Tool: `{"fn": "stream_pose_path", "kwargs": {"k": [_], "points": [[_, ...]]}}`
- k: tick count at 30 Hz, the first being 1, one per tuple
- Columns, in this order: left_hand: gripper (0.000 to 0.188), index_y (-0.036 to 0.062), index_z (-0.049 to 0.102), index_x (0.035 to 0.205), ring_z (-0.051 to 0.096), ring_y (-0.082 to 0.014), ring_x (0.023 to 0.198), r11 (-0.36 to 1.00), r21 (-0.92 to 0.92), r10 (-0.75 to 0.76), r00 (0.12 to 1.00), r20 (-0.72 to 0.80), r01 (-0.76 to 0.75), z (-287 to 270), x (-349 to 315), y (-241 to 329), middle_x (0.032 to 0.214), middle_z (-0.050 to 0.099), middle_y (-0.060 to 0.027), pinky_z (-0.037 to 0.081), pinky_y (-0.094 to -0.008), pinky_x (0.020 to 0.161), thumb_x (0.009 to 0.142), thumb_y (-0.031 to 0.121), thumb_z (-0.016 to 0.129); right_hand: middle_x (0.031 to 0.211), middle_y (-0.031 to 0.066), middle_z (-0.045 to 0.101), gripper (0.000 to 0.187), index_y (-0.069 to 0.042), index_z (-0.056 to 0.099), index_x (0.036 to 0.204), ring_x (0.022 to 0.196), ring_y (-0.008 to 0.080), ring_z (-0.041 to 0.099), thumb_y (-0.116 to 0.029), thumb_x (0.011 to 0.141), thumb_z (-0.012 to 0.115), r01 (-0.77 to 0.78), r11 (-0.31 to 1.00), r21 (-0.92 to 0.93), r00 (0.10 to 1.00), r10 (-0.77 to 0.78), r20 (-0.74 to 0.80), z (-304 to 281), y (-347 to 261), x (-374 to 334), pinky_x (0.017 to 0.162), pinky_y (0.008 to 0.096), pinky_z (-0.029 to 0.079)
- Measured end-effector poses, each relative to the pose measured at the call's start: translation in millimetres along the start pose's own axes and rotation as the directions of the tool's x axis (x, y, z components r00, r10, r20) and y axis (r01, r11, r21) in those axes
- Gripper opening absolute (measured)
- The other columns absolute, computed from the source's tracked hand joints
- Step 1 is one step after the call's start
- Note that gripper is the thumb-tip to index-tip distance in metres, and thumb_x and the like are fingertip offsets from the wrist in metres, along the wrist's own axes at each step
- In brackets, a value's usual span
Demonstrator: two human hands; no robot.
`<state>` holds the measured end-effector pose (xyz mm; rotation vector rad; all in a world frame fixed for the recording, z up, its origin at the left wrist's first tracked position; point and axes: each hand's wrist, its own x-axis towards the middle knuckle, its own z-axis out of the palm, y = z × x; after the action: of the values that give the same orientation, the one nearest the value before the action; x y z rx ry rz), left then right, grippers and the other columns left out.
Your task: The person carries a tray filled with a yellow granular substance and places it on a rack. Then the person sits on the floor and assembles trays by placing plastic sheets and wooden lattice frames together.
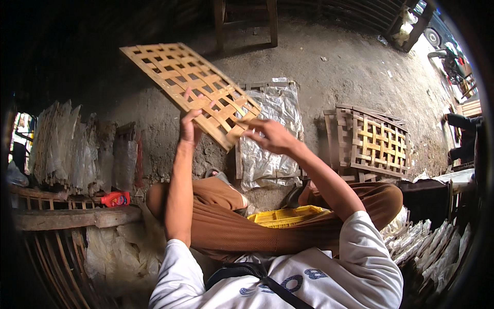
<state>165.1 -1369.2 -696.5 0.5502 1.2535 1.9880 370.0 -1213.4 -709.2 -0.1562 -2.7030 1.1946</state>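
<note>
A woven bamboo lattice panel (198, 84) is held up at a slant in front of me, over the floor. My left hand (192, 123) grips its near left edge, thumb and fingers on either side of the rim. At the panel's lower right corner, my right hand (270, 136) is closed on the edge, slightly blurred. Beneath the panel and my right hand lies a frame covered with crinkled clear plastic sheet (272, 116); the raised panel hides part of it.
More lattice panels (381, 141) lean together at the right. Plastic-covered panels (64, 149) stand in a row at left, by a wooden bench (77, 219) with a red container (116, 199). A yellow plastic crate (285, 217) sits by my legs. Wooden legs (272, 23) stand ahead.
</note>
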Motion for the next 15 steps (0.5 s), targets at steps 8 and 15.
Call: {"fn": "stream_pose_path", "kwargs": {"k": [8,15], "points": [[0.103,0.0272,0.012,0.149,0.033,-0.0495,0.129,0.899,-0.374,-0.092,0.933,0.349,0.228,1.1,-11.7,4.0,0.149,0.015,-0.0231,0.031,-0.0600,0.106,0.056,0.010,0.053,0.126,0.0188,0.045,0.086,-0.005,0.032,0.141,0.119,0.0288,0.042,-0.068,0.084,0.043,-0.371,0.406,0.835,0.759,0.650,0.021,-22.5,133.3,-18.8,0.101,0.0430,0.033],[0.106,0.0240,0.012,0.149,0.042,-0.0508,0.122,0.837,-0.283,-0.295,0.823,0.485,0.468,11.9,12.3,-43.8,0.145,0.024,-0.0275,0.035,-0.0584,0.102,0.053,0.014,0.056,0.106,0.0108,0.063,0.071,-0.005,0.051,0.127,0.092,0.0229,0.060,-0.063,0.085,0.049,-0.395,0.097,0.913,0.605,0.776,0.180,11.5,225.5,-82.6,0.086,0.0357,0.045]]}}
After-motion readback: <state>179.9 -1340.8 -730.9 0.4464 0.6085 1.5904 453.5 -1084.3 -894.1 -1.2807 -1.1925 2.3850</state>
